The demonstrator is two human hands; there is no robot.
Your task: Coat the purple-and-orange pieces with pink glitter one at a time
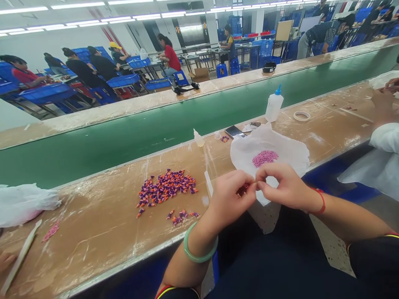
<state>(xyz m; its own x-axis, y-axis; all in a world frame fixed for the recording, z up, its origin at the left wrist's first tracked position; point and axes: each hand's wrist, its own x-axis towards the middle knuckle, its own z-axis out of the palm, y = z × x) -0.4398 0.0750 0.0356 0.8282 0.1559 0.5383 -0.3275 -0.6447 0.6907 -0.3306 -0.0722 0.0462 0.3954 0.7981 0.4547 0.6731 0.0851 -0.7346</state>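
My left hand [232, 197] and my right hand [282, 185] meet fingertip to fingertip over the near edge of a white sheet [294, 151]. Both are closed in a pinch; what sits between the fingers is too small to make out, though a bit of reddish colour shows in my left hand. On the sheet, just beyond my fingers, lies a heap of tiny pink beads [264, 158]. Left of my hands a pile of small purple and orange pieces [166, 187] is spread on the brown bench, with a smaller group of the same pieces [181, 217] nearer to me.
A white bottle with a blue tip [274, 104], a tape roll [301, 116], a phone [235, 132] and a small dropper bottle [198, 138] stand or lie along the green belt [124, 153]. A co-worker's hands [385, 99] are at right, another hand [6, 261] at left.
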